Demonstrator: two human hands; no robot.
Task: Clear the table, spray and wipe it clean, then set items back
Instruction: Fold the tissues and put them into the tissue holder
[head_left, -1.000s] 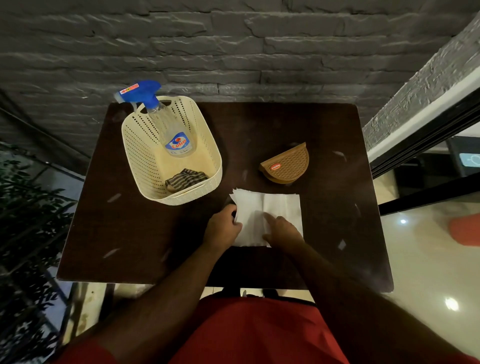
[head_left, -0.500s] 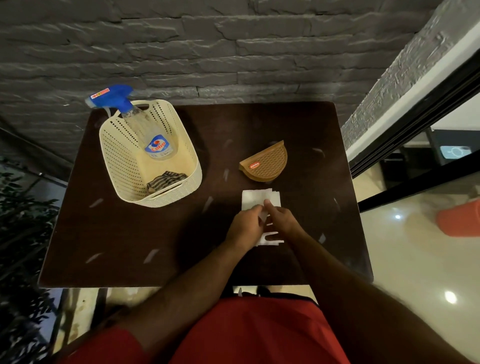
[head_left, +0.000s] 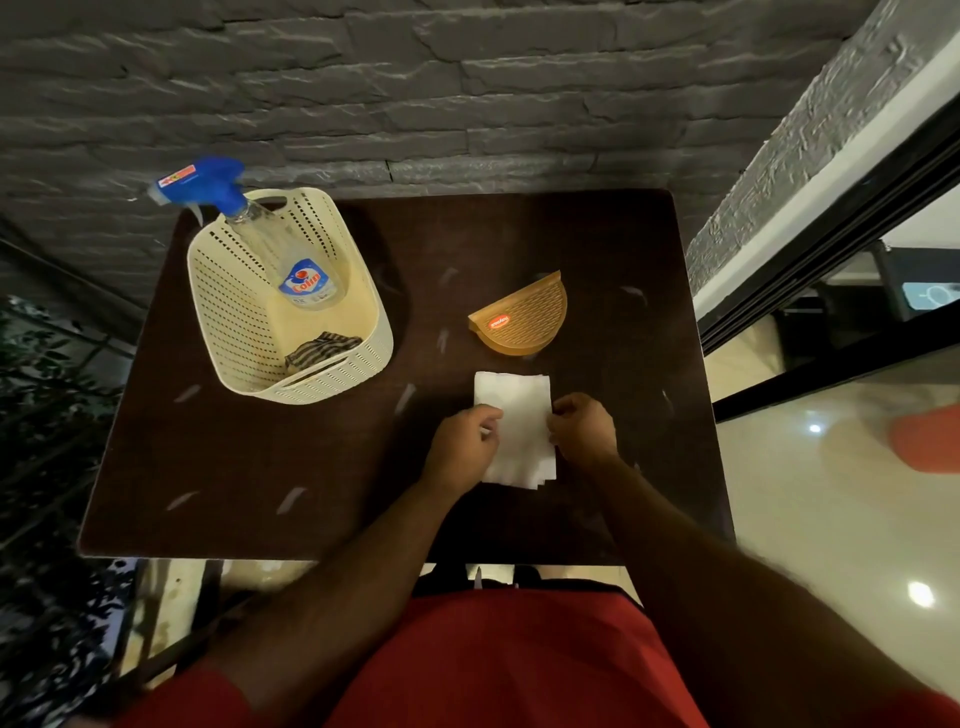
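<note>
Fingers of left hand (head_left: 464, 446) and right hand (head_left: 583, 430) pinch napkin stack (head_left: 517, 415) edges.

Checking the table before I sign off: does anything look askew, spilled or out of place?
Nothing spilled. The spray bottle leans tilted in the cream basket, its blue head poking over the rim. The brown napkin holder lies flat and empty; both hands hold the napkin stack, whose near edges are uneven.

Napkin stack (head_left: 517, 415) partly hidden under both hands, left (head_left: 464, 448) & right (head_left: 584, 433). Cloth (head_left: 319, 349) half hidden by basket (head_left: 332, 376) wall. Bottle (head_left: 291, 254) label text too small to read, except "Colin".
</note>
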